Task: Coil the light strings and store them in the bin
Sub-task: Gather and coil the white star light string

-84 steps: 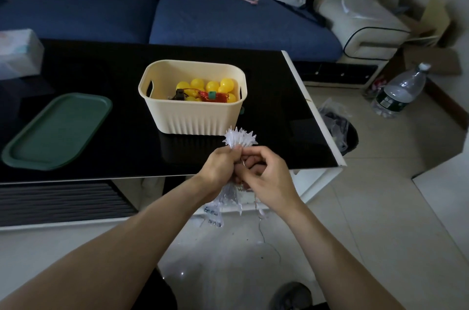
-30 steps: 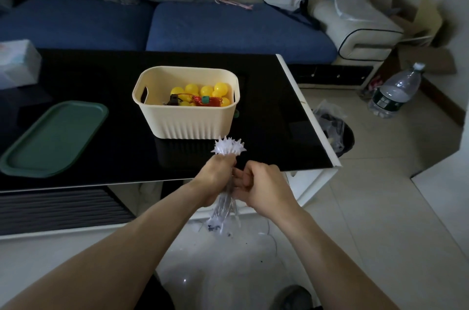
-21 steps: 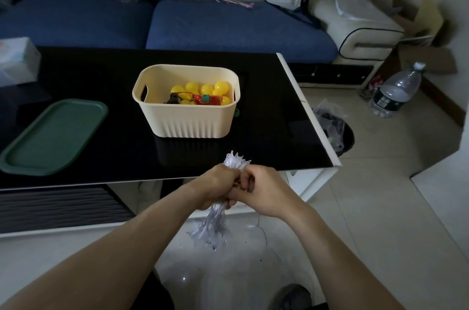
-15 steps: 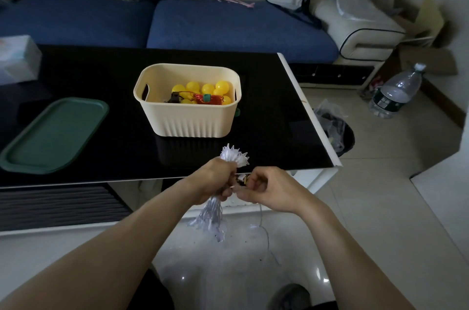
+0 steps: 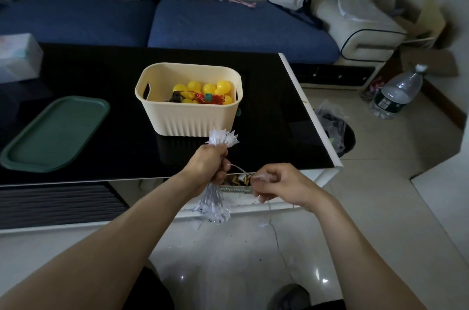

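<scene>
In the head view, the task looks more than half done. One string with yellow bulbs (image 5: 203, 90) already lies coiled inside the cream bin (image 5: 189, 119), which stands on the black table (image 5: 101, 76) at about 12 o'clock from the hands. The second, a white light string (image 5: 223, 137), is gathered into a bundle held in mid-air over the table's near edge, just short of the bin's front wall. The left hand (image 5: 208, 166) has its fingers curled tight round the middle of the bundle, white tips bristling out above the fist and loops hanging below. At 3 o'clock from it, the right hand (image 5: 276, 184) pinches the free end of the wire between thumb and fingertips, and a short taut length runs between the two hands (it reads as a wrap being drawn round the bundle). A thin tail hangs from the right hand toward the floor. What remains, I judge, is to wind in that tail and lower the bundle into the bin.

Round about: a green tray (image 5: 54, 133) at 9 o'clock of the bin, a tissue box (image 5: 17, 57) at 10 o'clock, a blue sofa (image 5: 228, 22) beyond, and a water bottle (image 5: 396, 92) on the floor at 3 o'clock. Nothing lies between the hands and the bin; the hanging tail could snag on the table edge.
</scene>
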### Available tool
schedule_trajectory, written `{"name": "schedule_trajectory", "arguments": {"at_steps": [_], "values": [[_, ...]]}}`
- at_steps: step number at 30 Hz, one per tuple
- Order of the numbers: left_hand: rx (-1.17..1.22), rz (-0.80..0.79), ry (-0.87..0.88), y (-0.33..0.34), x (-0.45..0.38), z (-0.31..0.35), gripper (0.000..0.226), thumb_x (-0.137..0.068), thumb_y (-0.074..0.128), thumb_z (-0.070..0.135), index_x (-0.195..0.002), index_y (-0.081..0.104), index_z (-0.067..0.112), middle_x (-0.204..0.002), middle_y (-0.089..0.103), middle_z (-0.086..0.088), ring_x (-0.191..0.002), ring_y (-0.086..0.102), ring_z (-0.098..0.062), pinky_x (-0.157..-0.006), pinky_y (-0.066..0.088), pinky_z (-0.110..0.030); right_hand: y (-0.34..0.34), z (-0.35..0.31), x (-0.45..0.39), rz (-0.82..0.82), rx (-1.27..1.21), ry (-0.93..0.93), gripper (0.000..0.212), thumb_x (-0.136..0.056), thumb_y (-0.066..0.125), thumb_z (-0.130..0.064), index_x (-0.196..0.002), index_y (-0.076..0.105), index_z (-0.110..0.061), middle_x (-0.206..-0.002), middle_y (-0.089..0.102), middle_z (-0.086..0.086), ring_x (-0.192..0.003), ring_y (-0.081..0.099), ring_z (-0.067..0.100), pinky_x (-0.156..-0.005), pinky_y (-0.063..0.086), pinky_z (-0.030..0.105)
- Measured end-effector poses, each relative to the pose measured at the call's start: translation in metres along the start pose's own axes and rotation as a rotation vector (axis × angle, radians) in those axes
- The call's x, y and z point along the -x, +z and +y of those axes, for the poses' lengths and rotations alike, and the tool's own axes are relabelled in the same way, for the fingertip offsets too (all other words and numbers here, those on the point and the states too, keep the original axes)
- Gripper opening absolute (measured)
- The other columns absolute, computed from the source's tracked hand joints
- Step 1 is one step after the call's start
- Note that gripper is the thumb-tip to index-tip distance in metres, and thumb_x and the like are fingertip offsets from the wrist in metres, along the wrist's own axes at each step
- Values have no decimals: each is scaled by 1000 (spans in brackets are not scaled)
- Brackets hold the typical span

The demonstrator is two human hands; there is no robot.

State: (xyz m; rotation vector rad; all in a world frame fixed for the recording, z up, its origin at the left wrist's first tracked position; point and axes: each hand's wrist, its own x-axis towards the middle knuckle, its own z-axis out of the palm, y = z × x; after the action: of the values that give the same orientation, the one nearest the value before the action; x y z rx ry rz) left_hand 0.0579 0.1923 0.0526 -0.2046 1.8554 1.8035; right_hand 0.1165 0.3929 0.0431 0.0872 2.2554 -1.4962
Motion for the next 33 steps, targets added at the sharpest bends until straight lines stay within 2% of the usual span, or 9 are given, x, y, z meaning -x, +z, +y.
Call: {"name": "schedule_trajectory", "arguments": {"at_steps": [2,5,7,10,13,20,26,29,33], "values": [[-15,8,13,-1,0,-1,27,-103,37,20,-80,46,12,-58,49,-6,-43,35,-17,-49,29,-28,-4,0,1,65,-92,-65,14,-90,75,-20,-97,77,-9,-82,74,8,-74,66,25,-80,58,47],[-58,-30,40,1,1,-2,28,-105,37,22,-81,47,11,-60,50,-6,-45,39,-18,-48,32,-29,-5,-4,3,100,-217,-122,11,-90,73,-17,-92,78,-7,-75,69,4,-66,55,19,-64,50,29],[-77,-68,66,4,3,-3,28,-105,37,22,-82,48,10,-62,52,-7,-46,41,-19,-48,33,-30,-1,-7,4,84,-258,-135,12,-90,72,-17,-89,77,-6,-74,67,4,-64,53,18,-63,46,32],[-72,-141,97,9,6,-4,29,-106,37,23,-84,48,8,-63,55,-10,-45,45,-21,-48,35,-29,7,-7,2,117,-273,-143,11,-91,74,-21,-86,78,-12,-73,67,7,-63,52,23,-69,40,46],[-98,-203,120,12,9,-6,33,-107,36,23,-83,50,6,-65,54,-11,-45,47,-22,-49,38,-29,13,-9,0,183,-267,-167,11,-91,74,-23,-86,79,-14,-73,67,8,-62,53,25,-68,40,49],[-238,-249,213,18,12,-8,42,-107,37,24,-75,55,3,-61,57,-8,-47,52,-19,-61,45,-34,19,-13,-2,322,-267,-180,9,-90,75,-19,-84,79,-13,-70,72,5,-56,59,17,-59,49,35],[-259,-182,223,22,6,-12,42,-106,39,26,-69,47,9,-52,47,1,-48,44,-14,-53,45,-29,28,-17,-3,479,-345,-198,7,-82,82,-12,-82,75,-11,-71,74,4,-60,70,15,-60,59,25],[-242,-211,203,24,5,-13,46,-108,35,29,-70,50,7,-54,51,-4,-50,47,-17,-56,46,-29,32,-13,-7,575,-246,-231,8,-83,83,-15,-82,75,-16,-74,74,2,-70,73,19,-65,61,30],[-268,-241,229,26,7,-14,52,-109,31,31,-79,58,-3,-60,57,-16,-50,53,-20,-57,45,-25,40,-11,-8,654,-98,-264,5,-87,79,-17,-85,74,-16,-69,71,0,-63,69,13,-51,53,21]]}}
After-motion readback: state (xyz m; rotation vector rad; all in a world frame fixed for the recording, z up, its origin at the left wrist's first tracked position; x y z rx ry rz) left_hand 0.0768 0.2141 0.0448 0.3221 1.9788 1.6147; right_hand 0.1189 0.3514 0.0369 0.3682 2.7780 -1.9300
